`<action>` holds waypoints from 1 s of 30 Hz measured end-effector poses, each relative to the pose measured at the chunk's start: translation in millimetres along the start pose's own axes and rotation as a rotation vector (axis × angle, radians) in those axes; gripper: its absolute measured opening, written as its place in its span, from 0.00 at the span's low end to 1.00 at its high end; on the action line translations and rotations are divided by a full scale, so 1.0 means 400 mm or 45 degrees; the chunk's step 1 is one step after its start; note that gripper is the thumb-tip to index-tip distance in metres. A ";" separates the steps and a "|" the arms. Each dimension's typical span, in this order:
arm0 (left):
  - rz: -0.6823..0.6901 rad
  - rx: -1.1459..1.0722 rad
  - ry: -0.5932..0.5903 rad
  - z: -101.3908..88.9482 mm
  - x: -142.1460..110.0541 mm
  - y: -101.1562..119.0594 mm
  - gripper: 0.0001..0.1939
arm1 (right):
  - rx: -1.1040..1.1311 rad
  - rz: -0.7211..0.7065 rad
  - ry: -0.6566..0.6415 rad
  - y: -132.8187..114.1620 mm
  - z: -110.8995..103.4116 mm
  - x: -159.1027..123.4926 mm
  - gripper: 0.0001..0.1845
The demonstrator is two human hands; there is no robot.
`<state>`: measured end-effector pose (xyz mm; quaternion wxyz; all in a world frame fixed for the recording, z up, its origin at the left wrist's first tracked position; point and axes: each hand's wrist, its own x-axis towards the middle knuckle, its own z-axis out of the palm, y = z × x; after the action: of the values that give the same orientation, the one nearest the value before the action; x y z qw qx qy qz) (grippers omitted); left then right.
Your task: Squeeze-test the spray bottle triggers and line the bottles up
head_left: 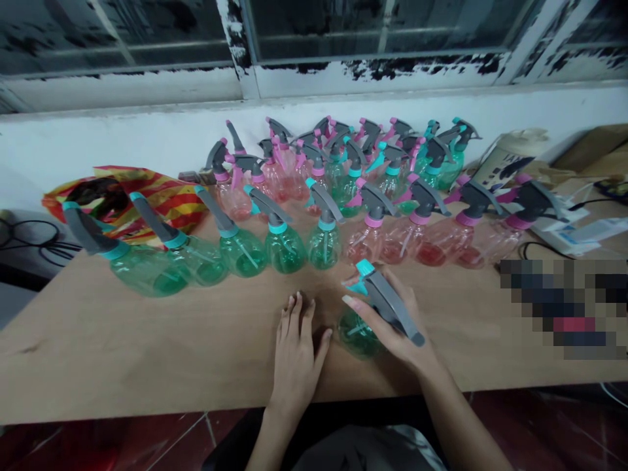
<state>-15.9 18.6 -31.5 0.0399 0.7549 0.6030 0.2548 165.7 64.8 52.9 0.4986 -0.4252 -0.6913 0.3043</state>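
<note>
My right hand (392, 324) is wrapped round the neck of a green spray bottle (357, 333) with a grey and teal trigger head, near the table's front. The bottle's neck is hidden by my fingers. To its left, my left hand (297, 353) lies flat on the wooden table (147, 353), fingers stretched out and holding nothing. Beyond both hands runs a row of spray bottles: several green ones (243, 252) on the left and several pink ones (363, 242) on the right.
Behind the row, more pink spray bottles (284, 176) and green spray bottles (451, 167) crowd against the white wall (161, 137). A red and yellow striped bag (167, 199) lies at the back left. A white container (510, 157) and cables are at the back right.
</note>
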 end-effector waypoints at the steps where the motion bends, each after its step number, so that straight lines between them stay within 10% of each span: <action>1: 0.003 0.004 0.010 0.001 0.000 -0.001 0.27 | 0.006 0.000 0.010 0.001 0.001 0.000 0.07; 30: 0.028 0.086 0.050 0.003 0.000 0.000 0.26 | 0.096 0.016 -0.006 0.020 0.001 -0.015 0.21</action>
<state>-15.4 19.0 -32.5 -0.0002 0.7573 0.6035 0.2495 168.3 63.0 43.4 0.5107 -0.4097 -0.6779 0.3343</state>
